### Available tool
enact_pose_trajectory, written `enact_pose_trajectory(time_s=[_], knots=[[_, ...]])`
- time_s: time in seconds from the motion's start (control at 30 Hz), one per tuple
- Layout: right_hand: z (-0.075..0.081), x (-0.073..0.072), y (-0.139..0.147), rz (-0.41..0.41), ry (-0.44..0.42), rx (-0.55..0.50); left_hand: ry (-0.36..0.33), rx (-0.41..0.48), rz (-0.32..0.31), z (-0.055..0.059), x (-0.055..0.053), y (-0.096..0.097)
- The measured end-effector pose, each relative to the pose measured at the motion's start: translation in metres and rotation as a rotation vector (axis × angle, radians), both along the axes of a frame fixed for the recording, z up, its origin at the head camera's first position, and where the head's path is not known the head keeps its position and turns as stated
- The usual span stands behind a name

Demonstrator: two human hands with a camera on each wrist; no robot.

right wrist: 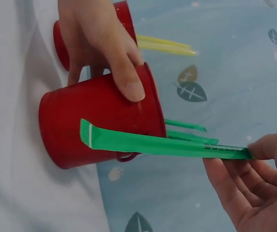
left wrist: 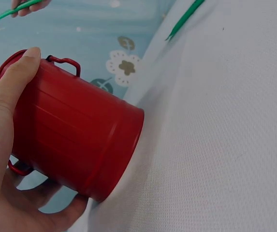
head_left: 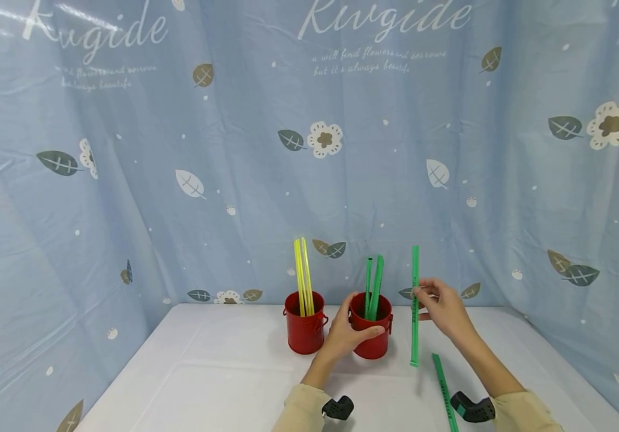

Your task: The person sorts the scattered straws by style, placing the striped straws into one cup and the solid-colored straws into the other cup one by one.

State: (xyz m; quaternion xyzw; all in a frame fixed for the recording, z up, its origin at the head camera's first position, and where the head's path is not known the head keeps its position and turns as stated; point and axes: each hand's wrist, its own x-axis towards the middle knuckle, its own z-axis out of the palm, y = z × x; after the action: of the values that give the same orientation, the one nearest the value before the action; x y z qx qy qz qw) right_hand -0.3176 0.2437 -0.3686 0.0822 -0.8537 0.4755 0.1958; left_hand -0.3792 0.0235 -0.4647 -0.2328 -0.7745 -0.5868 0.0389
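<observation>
My left hand [head_left: 343, 333] grips a small red bucket [head_left: 372, 345] by its side, thumb across the front near the rim. Inside that bucket stand green wrapped straws [head_left: 376, 288]. To its right, my right hand [head_left: 444, 307] pinches another green wrapped straw [head_left: 415, 324] between thumb and fingers, upright and above the table. In the right wrist view the flat crimped end of this held straw [right wrist: 148, 144] points away from the hand, in front of the bucket. The left wrist view shows the bucket's ribbed wall [left wrist: 75, 121] and wire handles.
A second red bucket [head_left: 305, 333] holding several thin yellow sticks [head_left: 304, 276] stands left of the gripped one. One more green wrapped straw [head_left: 444, 390] lies on the white table [head_left: 223, 372] by my right forearm. A blue patterned curtain [head_left: 245, 150] hangs behind.
</observation>
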Motion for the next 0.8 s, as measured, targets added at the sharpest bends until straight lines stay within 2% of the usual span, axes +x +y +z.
enact_pose_trajectory(time_s=[0.13, 0.47, 0.63, 0.8], knots=[[0.005, -0.003, -0.003, -0.006, 0.027, -0.028, 0.005, 0.000, 0.002, -0.003, -0.002, 0.001], [0.014, -0.010, -0.008, 0.001, 0.096, -0.102, 0.001, -0.004, 0.002, -0.001, 0.000, -0.001], [0.024, -0.014, -0.016, -0.001, 0.149, -0.147, 0.004, -0.006, 0.006, 0.000, 0.000, -0.001], [0.034, -0.018, -0.026, -0.016, 0.181, -0.129, -0.007, 0.007, 0.001, 0.001, 0.001, 0.000]])
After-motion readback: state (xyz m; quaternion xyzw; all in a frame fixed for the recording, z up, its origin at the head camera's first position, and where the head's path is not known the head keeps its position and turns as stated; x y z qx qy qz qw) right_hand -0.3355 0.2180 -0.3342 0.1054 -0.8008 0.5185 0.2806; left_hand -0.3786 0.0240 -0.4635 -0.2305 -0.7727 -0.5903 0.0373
